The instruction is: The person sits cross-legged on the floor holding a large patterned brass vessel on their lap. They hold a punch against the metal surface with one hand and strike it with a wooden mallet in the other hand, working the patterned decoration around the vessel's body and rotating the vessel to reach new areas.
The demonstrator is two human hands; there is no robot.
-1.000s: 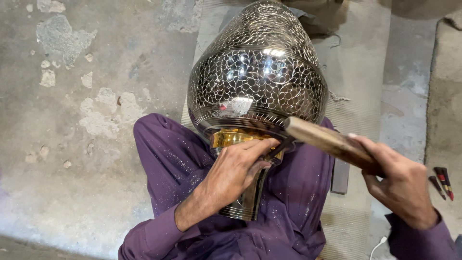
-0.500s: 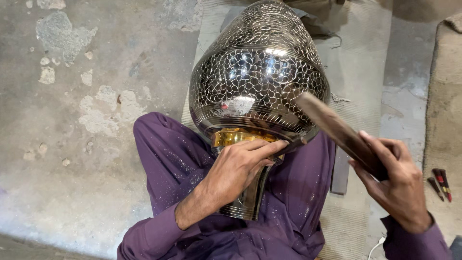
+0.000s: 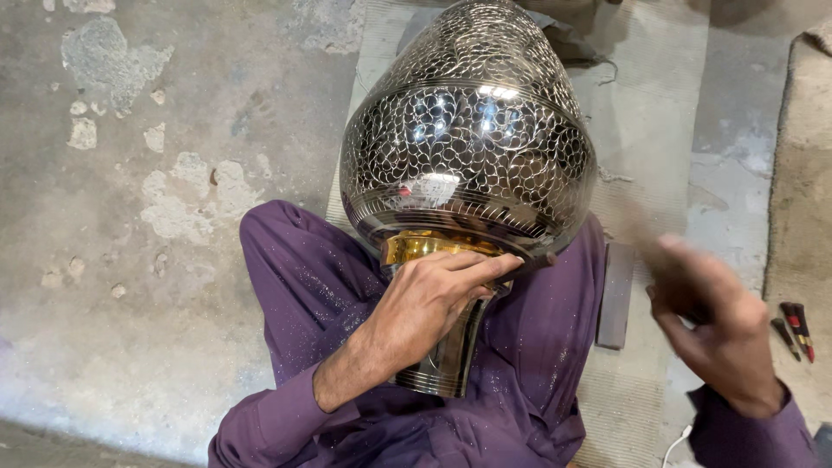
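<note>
Our left hand [image 3: 429, 299] sits on the gold-coloured neck [image 3: 416, 247] of the metal vase [image 3: 468, 147], fingers curled and pressed together, pinching a thin dark chisel [image 3: 529, 263] whose tip meets the underside of the bulb. Vase lies across our lap with the bulb pointing away from us: polished silver-toned metal, surface cut all over with a fine net of scales and leaf shapes, ringed bands near the shoulder, ribbed dark foot [image 3: 442, 368] nearest us. It reflects light hard.

Our right hand [image 3: 715, 334] is off to the right, well apart from the vase, motion-blurred; fingers look curled, and we cannot tell what it grips or how tightly.

Purple trousers [image 3: 303, 277] and sleeves, dusted with fine metal specks, are under the vase. A woven mat [image 3: 646, 121] lies under us on the rough, patched concrete floor [image 3: 130, 173]. A flat dark bar [image 3: 615, 295] lies on the mat between lap and right hand. Small red-handled tools [image 3: 793, 325] lie further right.
</note>
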